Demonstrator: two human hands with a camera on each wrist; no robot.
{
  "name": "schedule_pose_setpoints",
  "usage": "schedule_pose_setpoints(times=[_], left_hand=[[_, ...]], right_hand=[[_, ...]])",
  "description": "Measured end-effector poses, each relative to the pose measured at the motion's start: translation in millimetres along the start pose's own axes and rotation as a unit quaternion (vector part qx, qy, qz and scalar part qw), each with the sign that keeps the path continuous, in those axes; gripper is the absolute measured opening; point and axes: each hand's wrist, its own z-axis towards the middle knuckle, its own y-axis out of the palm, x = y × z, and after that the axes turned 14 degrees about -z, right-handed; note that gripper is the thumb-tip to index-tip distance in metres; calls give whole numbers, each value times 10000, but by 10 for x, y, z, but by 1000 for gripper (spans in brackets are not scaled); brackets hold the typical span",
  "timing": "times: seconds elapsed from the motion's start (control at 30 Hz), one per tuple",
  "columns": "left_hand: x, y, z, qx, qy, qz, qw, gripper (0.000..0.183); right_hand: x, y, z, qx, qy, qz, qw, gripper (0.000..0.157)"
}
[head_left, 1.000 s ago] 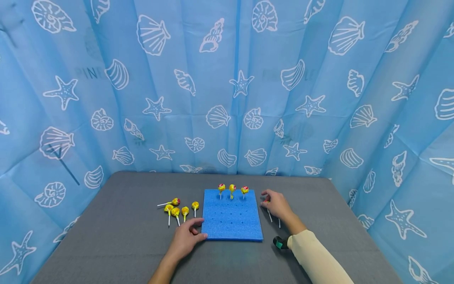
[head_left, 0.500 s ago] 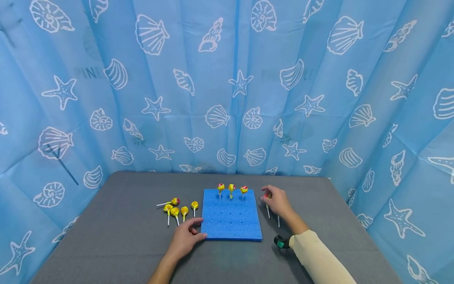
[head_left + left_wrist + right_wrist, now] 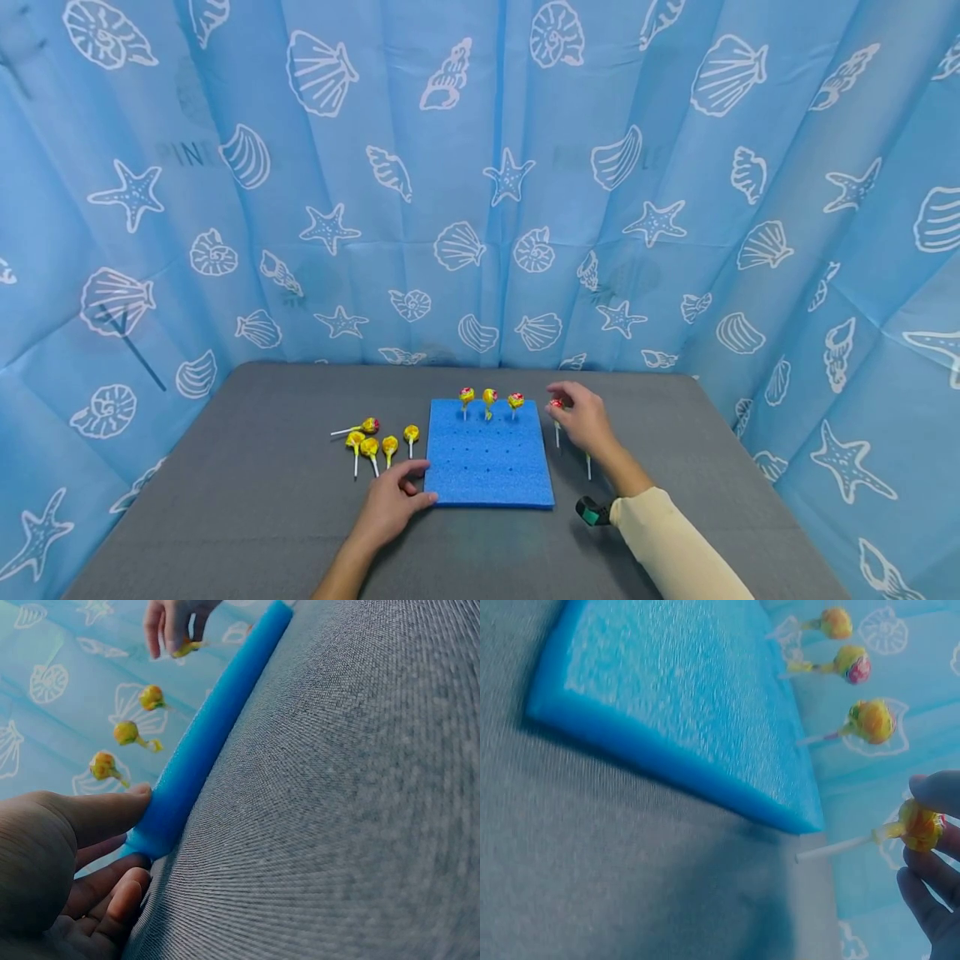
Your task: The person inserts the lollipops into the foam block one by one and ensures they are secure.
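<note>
My right hand pinches a lollipop by its yellow-and-red wrapped head, just off the right edge of the blue foam board. In the right wrist view its white stick points toward the board's corner. The board has rows of small holes. Three lollipops, among them a middle one, stand upright along its far row. At the board's near left side, my left hand holds the corner between thumb and fingers.
Several yellow-wrapped lollipops lie on the grey table left of the board. Another lollipop's stick shows below my right hand, its head hidden. A blue shell-patterned curtain hangs behind the table.
My right hand has raised the lollipop from the table and carried it slightly left, toward the board; its stick now hangs almost upright. My left hand stays in place.
</note>
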Motion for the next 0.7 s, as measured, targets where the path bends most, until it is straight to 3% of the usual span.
schedule_pose_setpoints(times=[0.4,0.7], left_hand=[[3,-5,0,-16,-42,-79,10000,49],[18,-5,-14,-19,21,-63,10000,50]], right_hand=[[-179,40,-13,528,-300,229,9979,28],[-276,105,-73,533,-328,338,9975,28]])
